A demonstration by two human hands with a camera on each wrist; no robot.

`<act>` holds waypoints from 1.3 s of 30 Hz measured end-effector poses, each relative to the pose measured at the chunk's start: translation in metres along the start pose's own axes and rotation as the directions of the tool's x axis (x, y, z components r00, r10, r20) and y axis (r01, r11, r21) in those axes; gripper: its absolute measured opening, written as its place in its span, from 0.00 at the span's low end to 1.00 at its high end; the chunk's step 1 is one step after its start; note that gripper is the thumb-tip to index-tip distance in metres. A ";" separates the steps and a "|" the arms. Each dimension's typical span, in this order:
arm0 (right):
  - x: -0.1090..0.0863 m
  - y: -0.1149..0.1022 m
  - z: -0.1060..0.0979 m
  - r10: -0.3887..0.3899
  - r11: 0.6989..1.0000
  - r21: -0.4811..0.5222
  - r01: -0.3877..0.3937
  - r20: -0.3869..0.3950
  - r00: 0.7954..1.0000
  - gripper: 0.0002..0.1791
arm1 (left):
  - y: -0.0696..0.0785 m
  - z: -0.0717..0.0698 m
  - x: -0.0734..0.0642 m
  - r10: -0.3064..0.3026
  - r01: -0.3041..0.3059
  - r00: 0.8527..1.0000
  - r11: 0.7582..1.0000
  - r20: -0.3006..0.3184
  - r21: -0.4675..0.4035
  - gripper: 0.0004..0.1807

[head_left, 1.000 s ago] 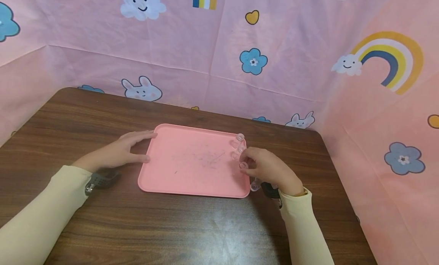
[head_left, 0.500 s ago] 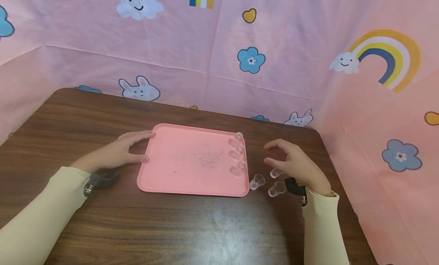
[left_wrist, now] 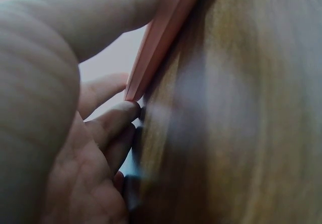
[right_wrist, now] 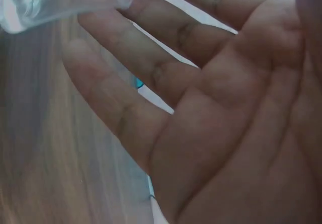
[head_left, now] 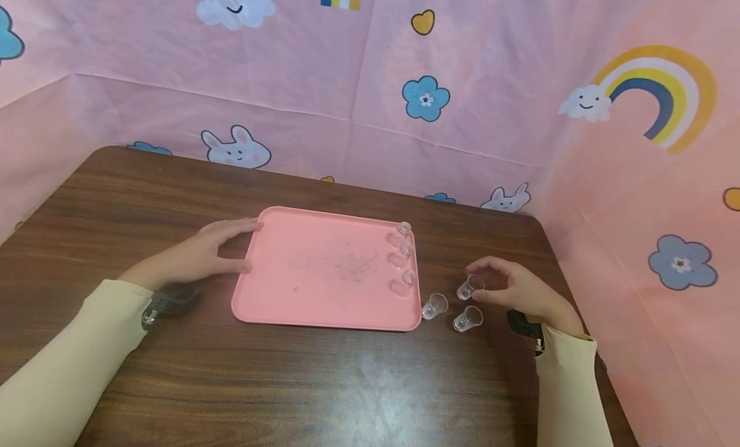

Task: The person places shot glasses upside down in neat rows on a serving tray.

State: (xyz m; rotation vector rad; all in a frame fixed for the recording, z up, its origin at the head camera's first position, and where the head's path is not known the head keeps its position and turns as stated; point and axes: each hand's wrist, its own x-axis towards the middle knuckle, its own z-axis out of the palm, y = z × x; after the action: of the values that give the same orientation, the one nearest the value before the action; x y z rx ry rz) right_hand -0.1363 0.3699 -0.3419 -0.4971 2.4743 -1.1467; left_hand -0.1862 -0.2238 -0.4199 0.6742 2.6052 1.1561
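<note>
Hiding part of one cup [head_left: 466, 288]; right thumb [head_left: 489, 297]

Tray [head_left: 324, 286]: plastic-looking, matt, smudged. Clear cups [head_left: 467, 318] between its 3 and 4 o'clock: smooth, glossy. Table [head_left: 277, 383]: wood-grained, glossy at 5 o'clock. Backdrop [head_left: 312, 68], 12 o'clock: creased cloth.

Screened-off indoor workspace, pink cartoon-print cloth [head_left: 312, 68], wood-grain table [head_left: 289, 383]

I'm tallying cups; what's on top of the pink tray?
Three clear cups on the tray, near its right edge, and greyish marks. The left hand covers bits of the left rim.
</note>
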 end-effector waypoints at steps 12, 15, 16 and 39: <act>0.003 0.018 0.009 -0.002 1.000 0.000 0.002 -0.011 1.000 0.18 | 0.004 -0.003 -0.002 0.013 -0.014 1.000 1.000 0.022 0.017 0.44; 0.004 0.020 0.010 -0.011 1.000 -0.019 0.010 -0.028 1.000 0.15 | 0.004 -0.003 -0.002 0.020 -0.020 1.000 1.000 0.024 0.013 0.44; 0.005 0.019 0.010 -0.020 0.999 -0.039 0.019 -0.035 0.999 0.15 | 0.004 -0.003 -0.002 0.022 -0.022 0.999 1.000 0.023 0.013 0.44; 0.033 -0.080 0.031 -0.299 0.954 -0.082 0.289 -0.191 0.935 0.15 | 0.001 -0.005 -0.003 0.021 -0.021 0.999 1.000 0.029 0.007 0.45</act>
State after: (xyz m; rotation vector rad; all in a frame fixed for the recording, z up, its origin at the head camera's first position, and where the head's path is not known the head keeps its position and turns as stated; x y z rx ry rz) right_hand -0.1378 0.2862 -0.3047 -0.8282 2.6744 -1.3045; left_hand -0.1856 -0.2280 -0.4159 0.7163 2.5853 1.1350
